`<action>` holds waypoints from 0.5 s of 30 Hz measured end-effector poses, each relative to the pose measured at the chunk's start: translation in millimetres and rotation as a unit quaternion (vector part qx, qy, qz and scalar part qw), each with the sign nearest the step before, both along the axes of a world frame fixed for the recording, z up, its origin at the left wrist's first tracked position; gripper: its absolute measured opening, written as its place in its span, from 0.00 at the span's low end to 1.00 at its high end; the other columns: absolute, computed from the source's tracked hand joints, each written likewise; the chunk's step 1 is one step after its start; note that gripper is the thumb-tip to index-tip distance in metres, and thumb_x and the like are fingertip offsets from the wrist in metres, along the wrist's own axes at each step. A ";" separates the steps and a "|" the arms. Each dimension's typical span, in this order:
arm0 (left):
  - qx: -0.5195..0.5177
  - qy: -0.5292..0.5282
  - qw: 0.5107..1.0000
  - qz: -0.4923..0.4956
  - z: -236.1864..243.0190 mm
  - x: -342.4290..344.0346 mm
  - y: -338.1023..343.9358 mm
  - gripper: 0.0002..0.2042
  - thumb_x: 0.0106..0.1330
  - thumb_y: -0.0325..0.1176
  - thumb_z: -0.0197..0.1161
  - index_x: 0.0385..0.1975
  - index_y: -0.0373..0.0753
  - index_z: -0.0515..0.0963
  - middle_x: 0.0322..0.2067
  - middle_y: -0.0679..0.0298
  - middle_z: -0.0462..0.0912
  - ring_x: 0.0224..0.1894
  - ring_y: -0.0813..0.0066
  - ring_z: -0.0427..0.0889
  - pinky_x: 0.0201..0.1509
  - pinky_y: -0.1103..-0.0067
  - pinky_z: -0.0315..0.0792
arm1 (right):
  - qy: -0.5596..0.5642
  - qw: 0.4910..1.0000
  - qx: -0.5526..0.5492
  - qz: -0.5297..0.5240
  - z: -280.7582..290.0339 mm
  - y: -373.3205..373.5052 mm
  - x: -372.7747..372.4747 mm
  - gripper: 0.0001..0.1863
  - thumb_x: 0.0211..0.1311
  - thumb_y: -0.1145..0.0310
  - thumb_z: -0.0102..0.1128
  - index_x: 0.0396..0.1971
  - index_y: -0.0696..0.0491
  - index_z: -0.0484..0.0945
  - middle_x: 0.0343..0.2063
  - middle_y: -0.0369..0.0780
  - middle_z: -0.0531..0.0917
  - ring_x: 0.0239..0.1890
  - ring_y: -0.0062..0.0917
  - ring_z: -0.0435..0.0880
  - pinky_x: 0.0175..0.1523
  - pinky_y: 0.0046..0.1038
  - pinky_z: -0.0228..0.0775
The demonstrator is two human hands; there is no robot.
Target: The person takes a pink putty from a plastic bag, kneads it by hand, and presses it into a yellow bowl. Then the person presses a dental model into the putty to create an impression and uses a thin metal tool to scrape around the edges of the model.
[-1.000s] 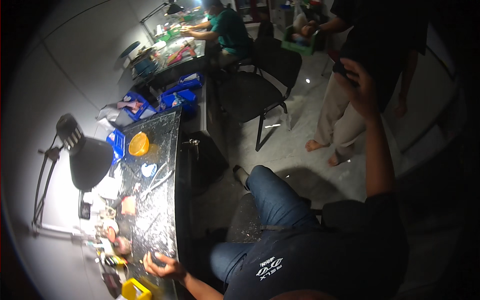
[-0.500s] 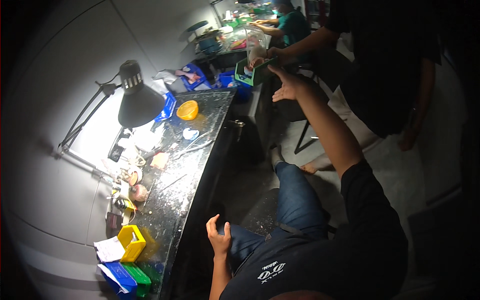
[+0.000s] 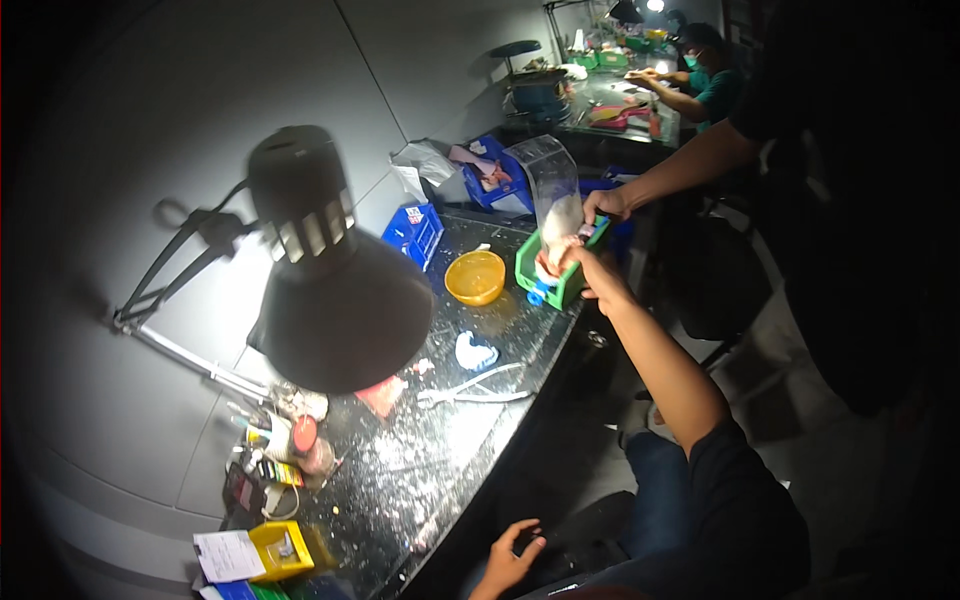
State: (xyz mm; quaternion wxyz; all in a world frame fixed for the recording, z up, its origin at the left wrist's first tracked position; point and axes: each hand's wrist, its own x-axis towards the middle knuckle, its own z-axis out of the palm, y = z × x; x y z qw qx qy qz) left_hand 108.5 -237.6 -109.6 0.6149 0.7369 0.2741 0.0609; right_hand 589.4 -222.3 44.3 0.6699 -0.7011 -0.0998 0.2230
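My right hand point(image 3: 595, 275) grips the right side of a green bin point(image 3: 530, 268) at the back of the dark desk point(image 3: 395, 510); some of its fingers are hidden. The bin contains pale and pinkish pieces point(image 3: 550, 262) and a blue item point(image 3: 537, 295), with clear plastic standing above. A standing person's hand point(image 3: 610, 200) is also at the bin's far end. Below at the bottom, my left hand point(image 3: 510, 555) is empty, fingers loosely curved and apart, beside the desk's edge. An orange bowl point(image 3: 475, 280) sits left of the bin, a blue-and-white mould point(image 3: 476, 352) nearer.
A black lamp point(image 3: 340, 310) overhangs the desk. Blue bins point(image 3: 410, 235) line the back, and a yellow bin point(image 3: 280, 550) is at the near left. The standing person point(image 3: 830, 200) and a chair point(image 3: 715, 280) are at right; a seated person point(image 3: 710, 95) works at another desk.
The standing person's green bin has moved left and down to the desk. My right hand has moved forward from an open reach onto it. My left hand has dropped lower.
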 end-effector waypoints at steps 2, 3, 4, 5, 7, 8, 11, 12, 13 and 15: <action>-0.018 0.017 0.999 -0.049 8.2 22.6 3.8 0.19 0.66 0.32 0.70 0.56 0.36 0.77 0.47 0.59 0.85 0.52 0.74 0.83 0.60 0.77 0.73 | -0.043 0.998 0.047 0.002 -17.5 3.4 4.2 0.39 0.55 0.40 0.58 0.64 0.46 0.69 0.57 0.37 0.77 0.57 0.25 0.75 0.49 0.37 0.70; -0.020 0.026 0.998 -0.049 15.1 32.4 6.9 0.19 0.66 0.31 0.69 0.56 0.36 0.77 0.47 0.58 0.85 0.52 0.74 0.83 0.60 0.77 0.73 | -0.066 0.993 0.089 0.049 -17.7 4.8 6.6 0.34 0.60 0.44 0.55 0.61 0.50 0.73 0.56 0.37 0.78 0.57 0.24 0.75 0.53 0.36 0.69; -0.023 0.032 0.998 -0.056 23.7 46.4 10.5 0.19 0.67 0.31 0.69 0.56 0.35 0.76 0.47 0.58 0.85 0.52 0.74 0.83 0.59 0.78 0.73 | -0.080 0.987 0.113 0.085 -25.2 3.7 19.0 0.29 0.64 0.47 0.53 0.57 0.52 0.76 0.54 0.36 0.79 0.56 0.23 0.75 0.56 0.34 0.68; -0.023 0.036 0.998 -0.056 31.7 58.9 14.8 0.19 0.67 0.30 0.68 0.57 0.34 0.76 0.47 0.59 0.85 0.53 0.75 0.82 0.60 0.78 0.72 | -0.107 0.983 0.126 0.080 -17.7 3.9 15.9 0.24 0.68 0.53 0.51 0.52 0.55 0.79 0.49 0.35 0.82 0.54 0.23 0.76 0.59 0.29 0.65; -0.037 0.044 0.997 -0.044 45.2 74.7 19.1 0.19 0.68 0.29 0.67 0.57 0.34 0.75 0.46 0.59 0.84 0.53 0.76 0.80 0.60 0.78 0.71 | -0.108 0.982 0.108 0.109 -38.7 10.6 36.0 0.22 0.70 0.54 0.50 0.49 0.55 0.79 0.47 0.36 0.82 0.52 0.22 0.77 0.60 0.28 0.65; -0.035 0.059 0.997 -0.038 53.7 82.6 23.4 0.18 0.69 0.28 0.66 0.57 0.34 0.75 0.46 0.59 0.84 0.53 0.76 0.79 0.59 0.78 0.71 | -0.144 0.979 0.059 0.130 -38.7 9.7 45.8 0.22 0.71 0.54 0.49 0.49 0.56 0.79 0.48 0.36 0.82 0.52 0.22 0.76 0.59 0.27 0.65; -0.008 0.046 0.997 -0.064 78.5 99.5 38.4 0.18 0.69 0.28 0.66 0.58 0.33 0.75 0.47 0.57 0.84 0.53 0.73 0.80 0.59 0.77 0.72 | -0.189 0.973 -0.094 0.093 -23.5 11.5 59.1 0.22 0.71 0.54 0.46 0.43 0.58 0.80 0.35 0.46 0.86 0.41 0.35 0.84 0.48 0.33 0.71; 0.024 0.028 0.995 -0.092 92.5 105.0 42.2 0.19 0.68 0.28 0.66 0.58 0.33 0.75 0.47 0.56 0.84 0.53 0.72 0.81 0.59 0.76 0.72 | -0.198 0.966 -0.143 0.090 -23.9 6.2 69.7 0.22 0.70 0.54 0.48 0.41 0.58 0.81 0.33 0.51 0.86 0.41 0.45 0.86 0.44 0.38 0.73; 0.034 0.018 0.993 -0.111 108.4 112.8 44.9 0.19 0.68 0.28 0.66 0.57 0.33 0.75 0.48 0.55 0.84 0.53 0.70 0.81 0.59 0.75 0.72 | -0.195 0.964 -0.154 0.090 -28.4 -2.8 81.1 0.22 0.70 0.54 0.48 0.41 0.58 0.81 0.33 0.51 0.86 0.41 0.45 0.86 0.44 0.38 0.73; 0.054 -0.008 0.991 -0.118 133.8 118.4 47.2 0.19 0.69 0.29 0.65 0.57 0.33 0.75 0.48 0.54 0.84 0.53 0.68 0.82 0.60 0.74 0.72 | -0.550 0.776 -0.293 0.098 -42.2 -4.2 94.7 0.19 0.69 0.58 0.46 0.36 0.58 0.81 0.31 0.52 0.86 0.38 0.51 0.86 0.41 0.45 0.75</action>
